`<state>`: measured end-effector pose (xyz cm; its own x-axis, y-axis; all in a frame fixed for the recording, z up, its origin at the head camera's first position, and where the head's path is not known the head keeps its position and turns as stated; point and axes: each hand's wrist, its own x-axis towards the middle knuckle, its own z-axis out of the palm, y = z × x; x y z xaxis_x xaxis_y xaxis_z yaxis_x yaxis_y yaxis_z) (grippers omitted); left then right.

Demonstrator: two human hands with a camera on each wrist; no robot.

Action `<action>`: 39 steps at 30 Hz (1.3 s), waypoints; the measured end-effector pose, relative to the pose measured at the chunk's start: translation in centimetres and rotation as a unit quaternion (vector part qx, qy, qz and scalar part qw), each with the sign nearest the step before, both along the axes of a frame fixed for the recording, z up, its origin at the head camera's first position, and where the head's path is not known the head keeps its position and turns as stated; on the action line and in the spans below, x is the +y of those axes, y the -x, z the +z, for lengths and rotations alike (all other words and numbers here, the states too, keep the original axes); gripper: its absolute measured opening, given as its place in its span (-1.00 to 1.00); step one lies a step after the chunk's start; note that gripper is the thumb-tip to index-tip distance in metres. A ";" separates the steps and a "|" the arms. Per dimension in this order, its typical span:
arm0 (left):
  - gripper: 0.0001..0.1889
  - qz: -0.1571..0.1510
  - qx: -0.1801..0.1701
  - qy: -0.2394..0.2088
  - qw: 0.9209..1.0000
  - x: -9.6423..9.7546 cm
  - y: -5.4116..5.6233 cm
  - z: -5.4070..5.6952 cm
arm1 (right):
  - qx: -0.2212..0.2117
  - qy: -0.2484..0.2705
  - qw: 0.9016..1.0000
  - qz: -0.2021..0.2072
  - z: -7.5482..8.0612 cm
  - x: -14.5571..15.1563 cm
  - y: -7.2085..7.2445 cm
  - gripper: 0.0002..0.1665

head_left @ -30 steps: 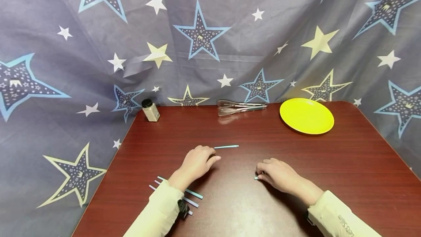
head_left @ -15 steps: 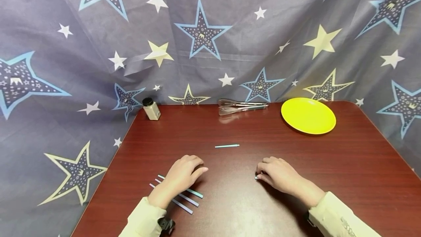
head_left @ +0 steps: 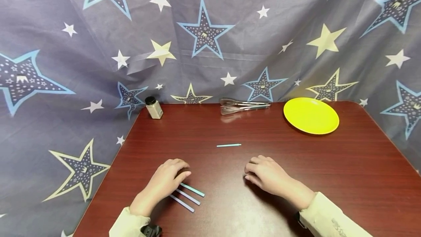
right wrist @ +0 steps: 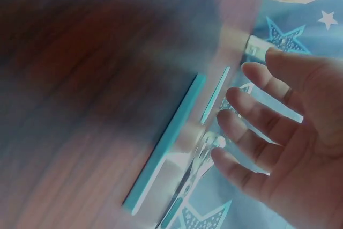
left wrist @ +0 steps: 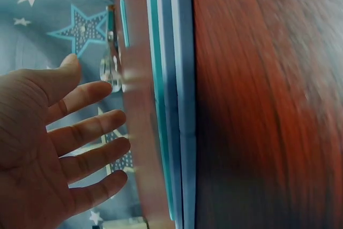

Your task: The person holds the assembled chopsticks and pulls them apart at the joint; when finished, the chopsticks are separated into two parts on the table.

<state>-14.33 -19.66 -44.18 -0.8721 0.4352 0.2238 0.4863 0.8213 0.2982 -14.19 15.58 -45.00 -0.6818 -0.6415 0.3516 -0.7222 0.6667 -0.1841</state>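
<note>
My left hand (head_left: 163, 179) hovers over the far part of three thin straw-like sticks. One is teal (head_left: 194, 190), the others lavender (head_left: 189, 197) and pale violet (head_left: 182, 204). They lie side by side, slanting, and the hand hides their far ends in the head view. In the left wrist view its fingers are spread, holding nothing. To the right, my right hand (head_left: 268, 176) has relaxed fingers with nothing between them. A teal stick (right wrist: 163, 148) lies beneath it, seen in the right wrist view but hidden in the head view. Farther back lies another light-blue stick (head_left: 228, 145).
At the table's back edge lie two wire-ended metal utensils (head_left: 245, 106), one like a whisk. A yellow plate (head_left: 311, 115) sits at back right. A black-capped jar (head_left: 154, 108) stands at back left. Behind the reddish-brown table (head_left: 263, 131) hangs a star-patterned curtain (head_left: 204, 68).
My left hand has drawn away from the far light-blue stick, leftward and nearer me, over the three sticks. My right hand has shifted slightly left; the teal end by its thumb no longer shows.
</note>
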 end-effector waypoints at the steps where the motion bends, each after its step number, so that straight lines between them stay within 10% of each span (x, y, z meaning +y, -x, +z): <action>1: -0.81 0.001 0.003 0.001 1.000 -0.2 0.0 -0.1 | -0.001 0.000 1.000 0.004 0.0 -0.3 0.0 -0.88; 39: -0.78 0.026 -0.024 0.049 0.998 -2.8 0.4 -1.4 | -0.073 -0.052 0.992 0.089 0.8 -11.3 -0.8 -0.78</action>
